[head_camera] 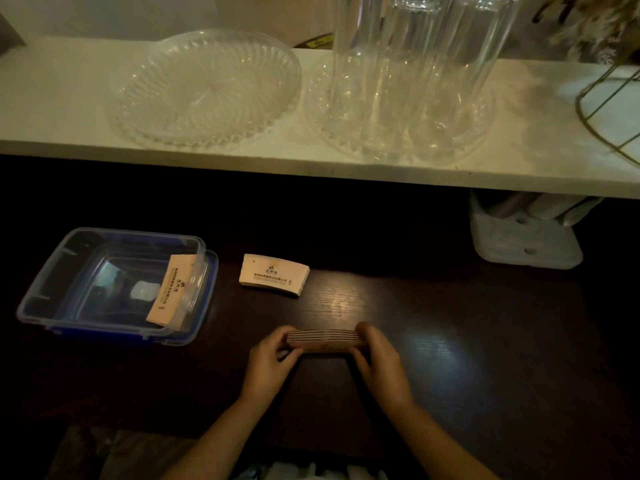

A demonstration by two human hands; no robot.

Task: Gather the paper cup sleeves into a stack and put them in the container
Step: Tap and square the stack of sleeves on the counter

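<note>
Left hand (273, 358) and right hand (375, 358), lower centre of the frame, each pinch one end of a bundle of cup sleeves (325, 339) standing on edge on the dark desk (450, 323). A second pile of sleeves (273, 275) lies flat at mid-frame, with the clear container (45, 289) at left already holding one sleeve (169, 292). Risk: loosening either pinch during transfer would probably let the edge-standing bundle fan out or spill.

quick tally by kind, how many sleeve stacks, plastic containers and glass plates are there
sleeve stacks: 3, one in the container, one on the table, one between the left hand and right hand at
plastic containers: 1
glass plates: 2
total: 6
</note>
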